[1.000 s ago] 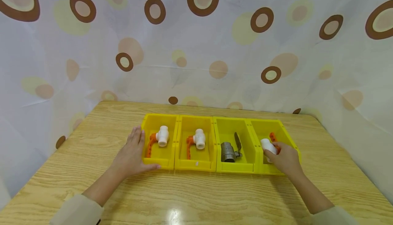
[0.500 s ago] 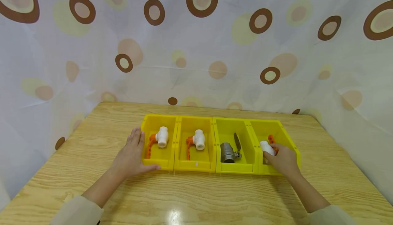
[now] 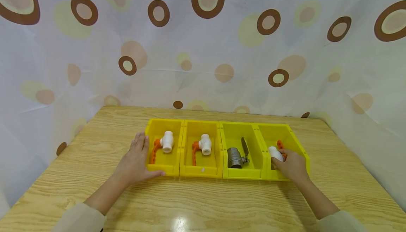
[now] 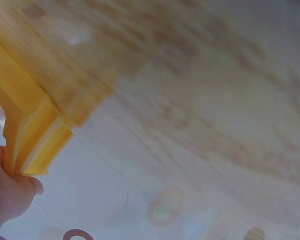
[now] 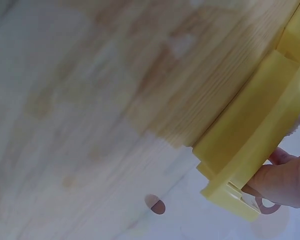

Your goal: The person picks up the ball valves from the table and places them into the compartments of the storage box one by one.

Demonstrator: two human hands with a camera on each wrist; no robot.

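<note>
Four-sided yellow bins stand joined in a row in the head view. My left hand (image 3: 133,163) lies against the outer side of the leftmost bin (image 3: 162,170), fingers straight and thumb along its front. At the other end, my right hand (image 3: 295,165) reaches into the rightmost bin (image 3: 298,138) and pinches a white plastic ball valve (image 3: 274,153) with an orange lever; its fingers partly cover the valve. Similar white valves lie in the leftmost bin, one valve (image 3: 167,142), and the adjoining bin, another valve (image 3: 205,144). A metal ball valve (image 3: 234,158) occupies the third bin.
The bins sit across a wood-grain table (image 3: 196,204). Behind it hangs a pale curtain (image 3: 177,49) with brown ring patterns. The right wrist view shows a yellow bin wall (image 5: 255,115) beside the fingers; the left wrist view shows another yellow wall (image 4: 25,85).
My right hand has lowered slightly in the rightmost bin with the white ball valve. The left hand has stayed at the leftmost bin.
</note>
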